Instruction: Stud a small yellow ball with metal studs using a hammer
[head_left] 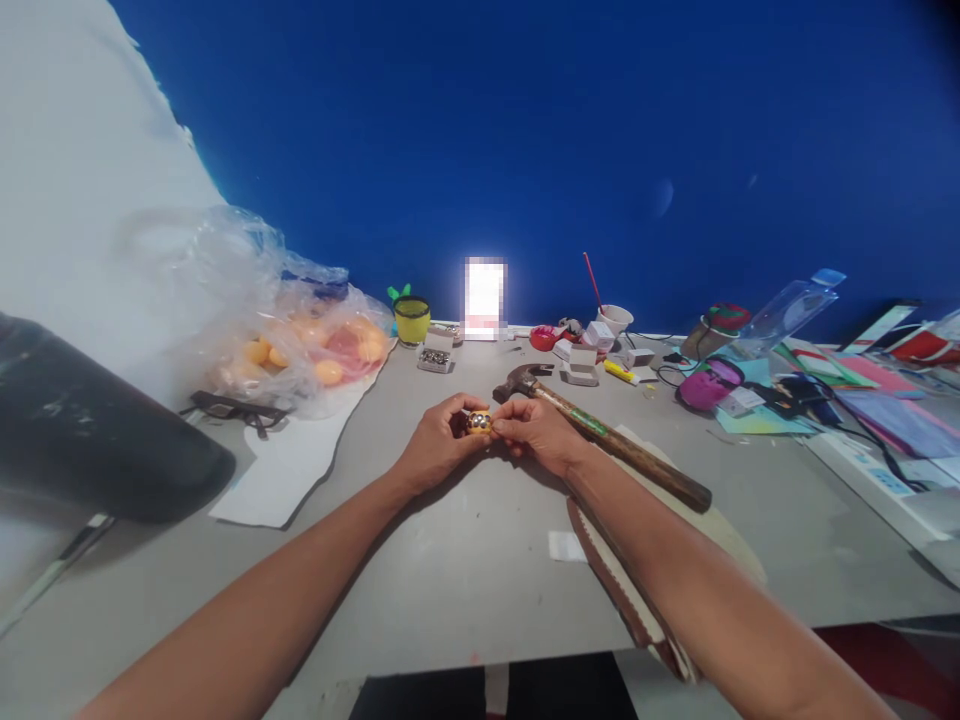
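My left hand (439, 440) and my right hand (536, 432) meet over the middle of the grey table (450, 560). Both pinch a small orange ball (478, 422) studded with shiny metal heads, held between the fingertips of each hand. A hammer (600, 432) with a wooden handle lies on the table just right of my right hand, its head pointing left behind the fingers. My right forearm rests over a flat board (637, 600) near the table's front edge.
A clear plastic bag of orange balls (300, 345) sits at the left, with black glasses (236, 410) and white paper (289, 465) beside it. A yellow cup (412, 320), small boxes of studs (435, 358), a white cup (615, 318) and coloured papers (825, 390) crowd the back and right.
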